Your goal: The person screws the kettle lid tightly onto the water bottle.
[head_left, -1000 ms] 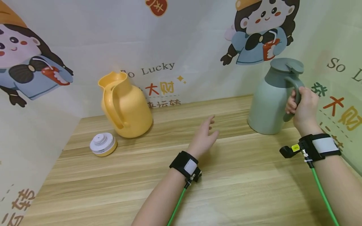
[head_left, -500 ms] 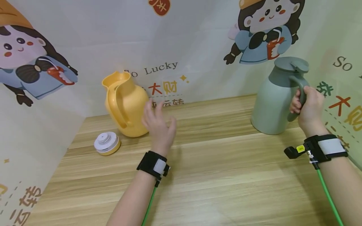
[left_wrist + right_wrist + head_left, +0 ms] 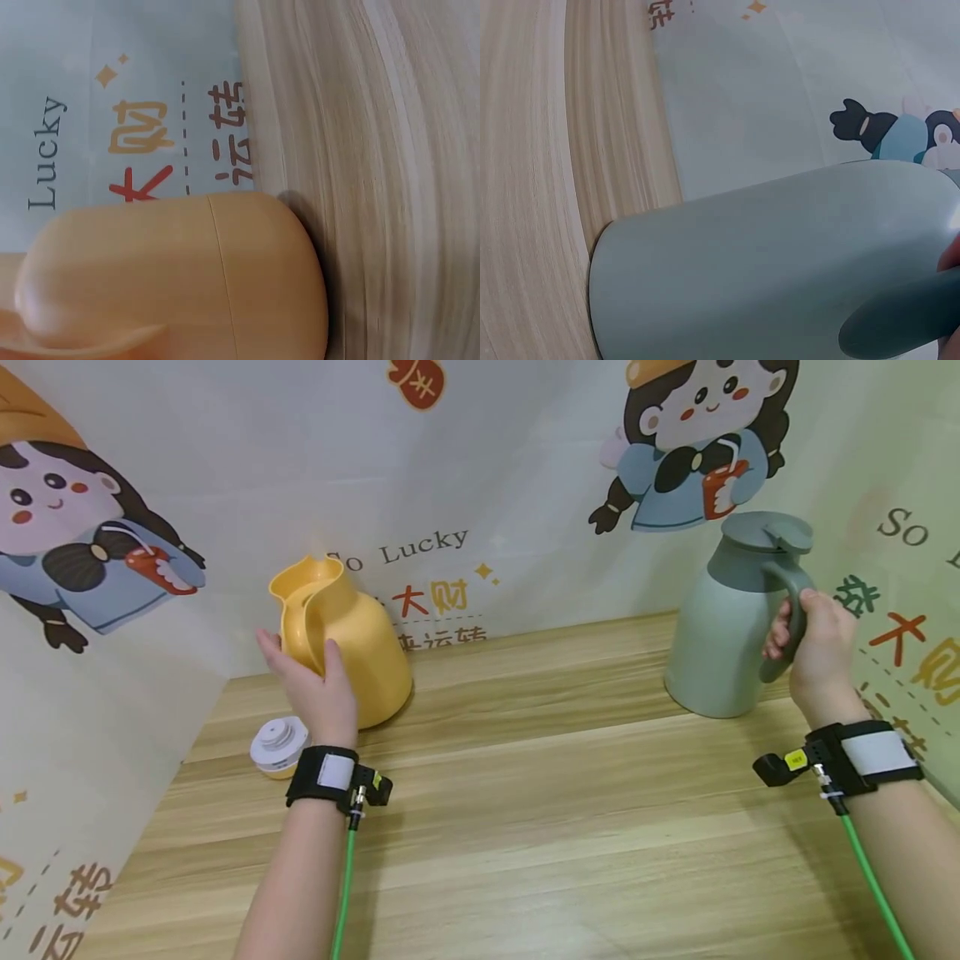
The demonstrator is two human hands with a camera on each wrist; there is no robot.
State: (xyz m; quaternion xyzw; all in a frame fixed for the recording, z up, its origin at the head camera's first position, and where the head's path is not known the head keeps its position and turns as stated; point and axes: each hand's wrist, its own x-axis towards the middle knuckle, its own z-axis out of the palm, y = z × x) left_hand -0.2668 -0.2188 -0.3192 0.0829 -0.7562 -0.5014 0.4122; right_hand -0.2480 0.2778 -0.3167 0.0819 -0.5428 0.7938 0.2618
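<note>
At the left stands a yellow jug (image 3: pixel 375 652) upright, its mouth uncovered. My left hand (image 3: pixel 321 697) is at its handle, the fingers fairly straight on the left and the thumb raised on the right; contact is hard to make out. The left wrist view shows the body of the yellow jug (image 3: pixel 172 262) but no fingers. On the right, my right hand (image 3: pixel 823 647) grips the dark grey-green handle (image 3: pixel 789 610) of a lidded green thermos jug (image 3: pixel 708 647), which stands upright on the table. Its body (image 3: pixel 765 262) fills much of the right wrist view.
A round white lid (image 3: pixel 279 743) with a yellow base lies left of my left wrist, partly hidden by it. The wooden table (image 3: pixel 555 827) meets a printed backdrop (image 3: pixel 525 510) behind the jugs and at both sides.
My left hand has moved left from the middle of the table to the yellow jug's handle. The right hand keeps its grip on the green thermos jug, which stays in place.
</note>
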